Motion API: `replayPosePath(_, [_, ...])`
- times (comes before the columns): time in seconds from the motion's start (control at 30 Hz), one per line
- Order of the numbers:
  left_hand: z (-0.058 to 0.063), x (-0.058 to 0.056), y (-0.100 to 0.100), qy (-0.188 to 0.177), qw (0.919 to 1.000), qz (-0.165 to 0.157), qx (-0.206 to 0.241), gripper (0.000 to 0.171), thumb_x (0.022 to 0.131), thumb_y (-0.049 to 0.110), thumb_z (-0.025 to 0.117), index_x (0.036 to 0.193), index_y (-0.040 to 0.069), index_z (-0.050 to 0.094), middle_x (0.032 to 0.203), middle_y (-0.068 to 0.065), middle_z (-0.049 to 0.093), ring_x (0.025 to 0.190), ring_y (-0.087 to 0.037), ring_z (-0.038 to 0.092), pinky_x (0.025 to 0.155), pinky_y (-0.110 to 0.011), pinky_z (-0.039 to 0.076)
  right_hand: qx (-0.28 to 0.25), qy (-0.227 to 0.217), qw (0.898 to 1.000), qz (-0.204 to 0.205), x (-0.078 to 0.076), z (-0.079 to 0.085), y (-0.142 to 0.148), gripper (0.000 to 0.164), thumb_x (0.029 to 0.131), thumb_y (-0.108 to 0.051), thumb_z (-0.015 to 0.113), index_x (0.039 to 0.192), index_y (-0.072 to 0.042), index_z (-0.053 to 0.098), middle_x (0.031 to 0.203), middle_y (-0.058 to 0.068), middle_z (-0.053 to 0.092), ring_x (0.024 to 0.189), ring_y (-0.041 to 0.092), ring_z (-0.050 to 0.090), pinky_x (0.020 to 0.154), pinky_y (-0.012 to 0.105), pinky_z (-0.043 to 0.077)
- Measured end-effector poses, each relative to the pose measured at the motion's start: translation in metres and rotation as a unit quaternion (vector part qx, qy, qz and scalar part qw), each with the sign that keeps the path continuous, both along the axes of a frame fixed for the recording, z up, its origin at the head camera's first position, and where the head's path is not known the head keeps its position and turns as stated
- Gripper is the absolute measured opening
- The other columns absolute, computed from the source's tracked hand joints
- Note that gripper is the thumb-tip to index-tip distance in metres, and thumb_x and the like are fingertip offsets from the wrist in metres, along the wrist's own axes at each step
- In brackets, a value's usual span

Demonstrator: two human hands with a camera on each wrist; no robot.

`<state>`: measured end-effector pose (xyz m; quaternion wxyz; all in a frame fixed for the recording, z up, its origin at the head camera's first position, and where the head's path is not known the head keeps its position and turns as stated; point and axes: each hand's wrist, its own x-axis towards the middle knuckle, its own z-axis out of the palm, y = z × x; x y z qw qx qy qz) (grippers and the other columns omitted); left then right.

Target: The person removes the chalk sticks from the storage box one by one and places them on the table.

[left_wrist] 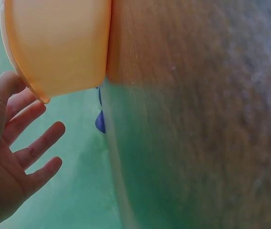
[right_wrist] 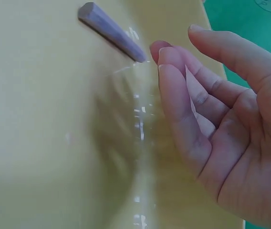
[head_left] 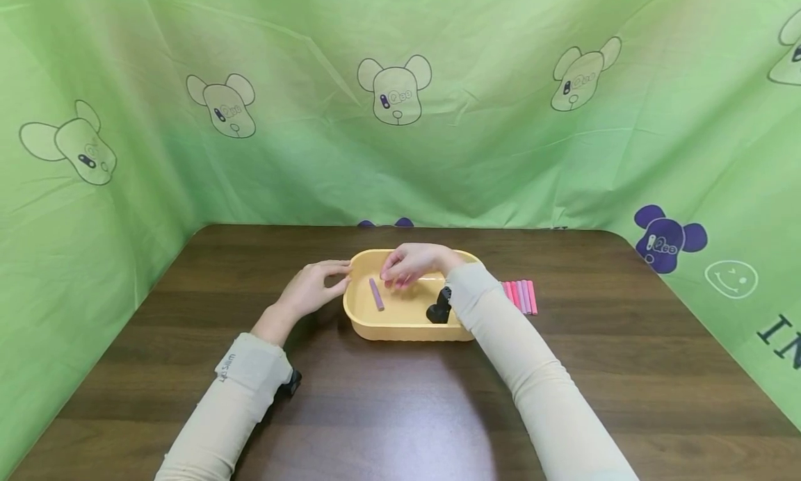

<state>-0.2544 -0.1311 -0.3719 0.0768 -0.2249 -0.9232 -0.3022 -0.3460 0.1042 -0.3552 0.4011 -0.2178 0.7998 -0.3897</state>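
A yellow oblong tub stands on the table, and one purple chalk-like stick lies inside near its left end. In the right wrist view the purple stick lies beyond the fingertips, apart from them. My right hand is over the tub's inside, fingers gently bent, thumb held away from them, nothing between. My left hand touches the tub's left end with extended fingers and thumb. Seen from the left wrist, the left hand has its thumb at the rim of the tub, other fingers spread.
Several pink and purple sticks lie side by side just right of the tub, partly hidden by the right sleeve. A black wrist device hangs under the right wrist. Behind the brown table hangs a green printed cloth.
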Motion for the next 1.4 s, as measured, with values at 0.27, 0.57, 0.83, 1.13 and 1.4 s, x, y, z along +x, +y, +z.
replayPosePath(0.27, [0.001,0.000,0.000,-0.001,1.0000,-0.001,0.000,0.034,0.089,0.022,0.061,0.120,0.008,0.065,0.127,-0.007,0.062,0.122,-0.026,0.055,0.102,-0.043,0.045,0.012,-0.026,1.000,-0.009,0.000,-0.009,-0.009,0.017,0.091,-0.007,0.054,0.104,0.003,0.060,0.073,-0.002,0.065,0.062,0.004,0.059,0.061,0.015,0.053])
replayPosePath(0.57, [0.001,-0.001,0.000,-0.007,1.0000,0.001,-0.002,0.034,0.090,0.023,0.060,0.120,0.009,0.065,0.128,-0.007,0.062,0.123,-0.026,0.055,0.102,-0.043,0.045,0.049,-0.017,0.999,-0.006,0.003,-0.014,-0.018,0.008,0.090,-0.007,0.056,0.087,-0.002,0.061,0.069,0.000,0.063,0.057,0.004,0.057,0.057,0.013,0.051])
replayPosePath(0.83, [0.002,-0.001,0.001,-0.003,1.0000,-0.004,-0.001,0.034,0.089,0.022,0.061,0.120,0.007,0.064,0.128,-0.008,0.061,0.123,-0.026,0.055,0.102,-0.043,0.045,0.072,-0.025,0.997,-0.001,0.005,-0.013,-0.024,0.017,0.091,-0.014,0.059,0.076,-0.007,0.061,0.064,-0.002,0.061,0.051,0.003,0.054,0.052,0.012,0.049])
replayPosePath(1.13, [0.002,-0.001,0.001,-0.003,1.0000,-0.003,-0.003,0.033,0.090,0.021,0.060,0.120,0.007,0.064,0.128,-0.008,0.061,0.122,-0.027,0.055,0.101,-0.044,0.045,0.089,-0.015,0.996,-0.014,0.006,-0.014,-0.029,0.023,0.089,-0.017,0.063,0.068,-0.008,0.064,0.056,-0.003,0.062,0.047,0.002,0.055,0.047,0.012,0.047])
replayPosePath(1.4, [0.002,0.000,0.000,-0.002,1.0000,-0.002,-0.001,0.034,0.090,0.022,0.061,0.120,0.008,0.064,0.128,-0.008,0.061,0.122,-0.026,0.055,0.102,-0.043,0.045,0.093,-0.014,0.995,-0.017,0.006,-0.015,-0.031,0.021,0.089,-0.013,0.061,0.070,-0.006,0.063,0.057,-0.002,0.062,0.046,0.002,0.055,0.047,0.012,0.047])
